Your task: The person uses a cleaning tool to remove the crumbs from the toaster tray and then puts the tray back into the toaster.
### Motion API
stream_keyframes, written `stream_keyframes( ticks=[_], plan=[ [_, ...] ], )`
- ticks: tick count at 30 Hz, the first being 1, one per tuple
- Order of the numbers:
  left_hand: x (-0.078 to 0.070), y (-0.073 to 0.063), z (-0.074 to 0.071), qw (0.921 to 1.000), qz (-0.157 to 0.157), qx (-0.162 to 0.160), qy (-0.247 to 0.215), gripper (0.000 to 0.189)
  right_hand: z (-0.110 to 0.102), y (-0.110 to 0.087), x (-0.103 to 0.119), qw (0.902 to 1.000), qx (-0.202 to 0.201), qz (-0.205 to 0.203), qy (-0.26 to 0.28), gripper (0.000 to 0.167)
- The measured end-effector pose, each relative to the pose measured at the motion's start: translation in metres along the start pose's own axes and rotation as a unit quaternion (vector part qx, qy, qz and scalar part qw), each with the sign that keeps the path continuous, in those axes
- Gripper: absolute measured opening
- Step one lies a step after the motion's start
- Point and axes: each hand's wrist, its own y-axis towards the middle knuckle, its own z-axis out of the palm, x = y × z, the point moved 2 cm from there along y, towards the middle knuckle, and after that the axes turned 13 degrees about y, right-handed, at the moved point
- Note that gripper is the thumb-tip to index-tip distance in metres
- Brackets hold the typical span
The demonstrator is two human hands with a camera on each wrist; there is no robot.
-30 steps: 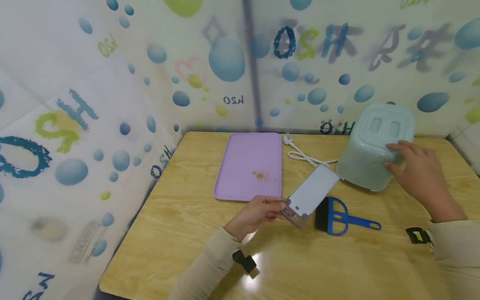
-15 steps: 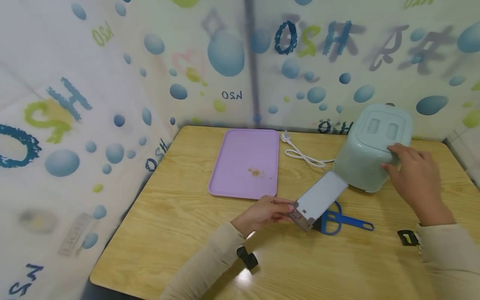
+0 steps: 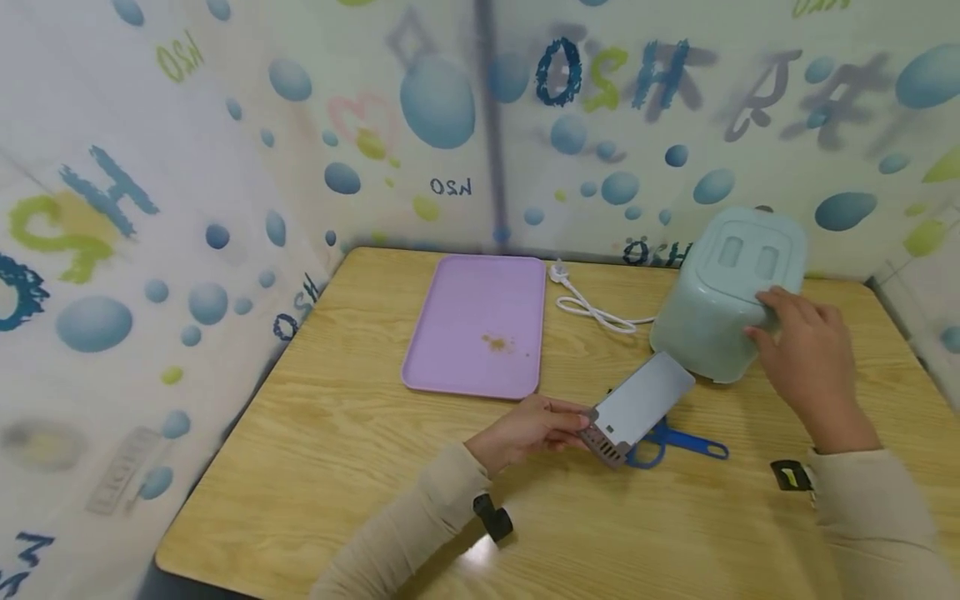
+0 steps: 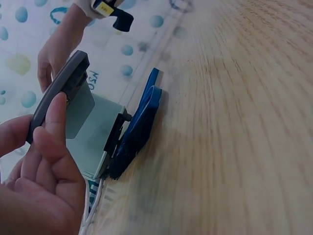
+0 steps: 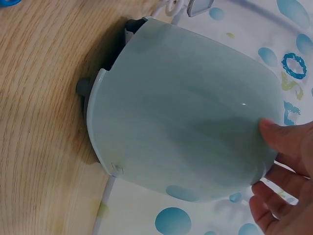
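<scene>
My left hand point(image 3: 532, 432) pinches the dark end of a toaster crumb tray point(image 3: 647, 398) between thumb and fingers, holding the flat silver plate tilted above the table. In the left wrist view, the thumb and fingers grip the tray's dark end piece point(image 4: 61, 93). To the right stands a pale green toaster point(image 3: 712, 321), its lidded top bearing two oval recesses. My right hand point(image 3: 810, 362) holds the toaster's upper near corner. The right wrist view shows its thumb on one face of the toaster point(image 5: 181, 107) and the fingers round the edge.
A blue-handled brush point(image 3: 693, 442) with dark bristles lies partly hidden under the crumb tray. The purple tray point(image 3: 480, 308) carries a small patch of brown crumbs. The toaster's white cord point(image 3: 600, 317) and plug lie behind. A printed curtain borders the wooden table point(image 3: 322, 467).
My left hand has carried the crumb tray slightly right relative to the purple tray, now covering more of the brush. The right hand stays on the toaster. The head view has shifted a little.
</scene>
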Motion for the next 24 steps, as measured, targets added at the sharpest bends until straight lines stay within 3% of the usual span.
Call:
stream_keyframes(
  ticks=[9,17,24],
  plan=[
    [-0.001,0.006,0.007,0.9998,-0.010,0.015,-0.001,0.033,0.001,-0.002,0.000,0.9990,-0.034,-0.028,0.001,0.048],
    [-0.002,0.012,0.016,0.9994,-0.009,0.034,-0.003,0.033,0.001,0.000,0.000,0.9992,-0.028,-0.025,0.012,0.048],
    [-0.002,0.017,0.026,0.9988,-0.025,0.030,-0.031,0.032,0.002,-0.001,0.000,0.9992,-0.021,-0.023,0.026,0.047]
  ],
)
